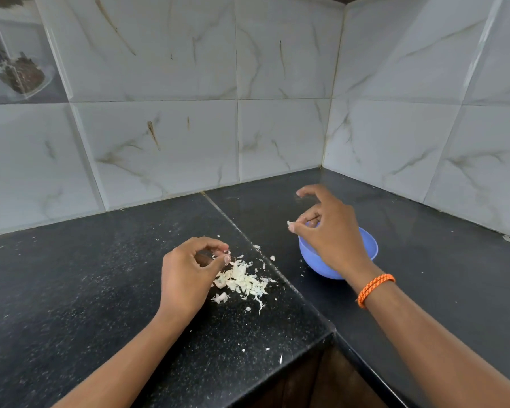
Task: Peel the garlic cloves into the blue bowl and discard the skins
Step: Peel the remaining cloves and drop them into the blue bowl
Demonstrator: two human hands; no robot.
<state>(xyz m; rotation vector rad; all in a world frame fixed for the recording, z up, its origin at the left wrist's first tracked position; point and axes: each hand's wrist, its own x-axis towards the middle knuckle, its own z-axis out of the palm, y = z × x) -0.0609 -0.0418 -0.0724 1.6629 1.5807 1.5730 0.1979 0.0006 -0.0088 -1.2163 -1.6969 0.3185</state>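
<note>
On a black speckled granite countertop [100,290] that turns a corner below grey marble-look wall tiles [165,136], the person's two bare hands work apart from each other. The left hand [186,275] hovers just over a heap of pale garlic skins [242,279], its thumb and curled fingers drawn together at the tips and pinching a tiny scrap of skin right above the upper left edge of the heap. The heap lies to the left of a seam [265,257] in the stone, with loose flakes scattered around it and a few near the counter's front edge. The right hand [327,231] is held above a blue bowl [365,245] that stands on the counter just right of the seam; its thumb and middle fingers pinch a small whitish piece (garlic clove or skin, too small to tell), while the index finger arches up and away, curled over nothing. The hand covers most of the bowl's mouth, so what lies inside cannot be seen. An orange braided wristband [374,288] circles the right wrist. At the upper left, one tile carries a printed picture of a glass jar [18,72].
</note>
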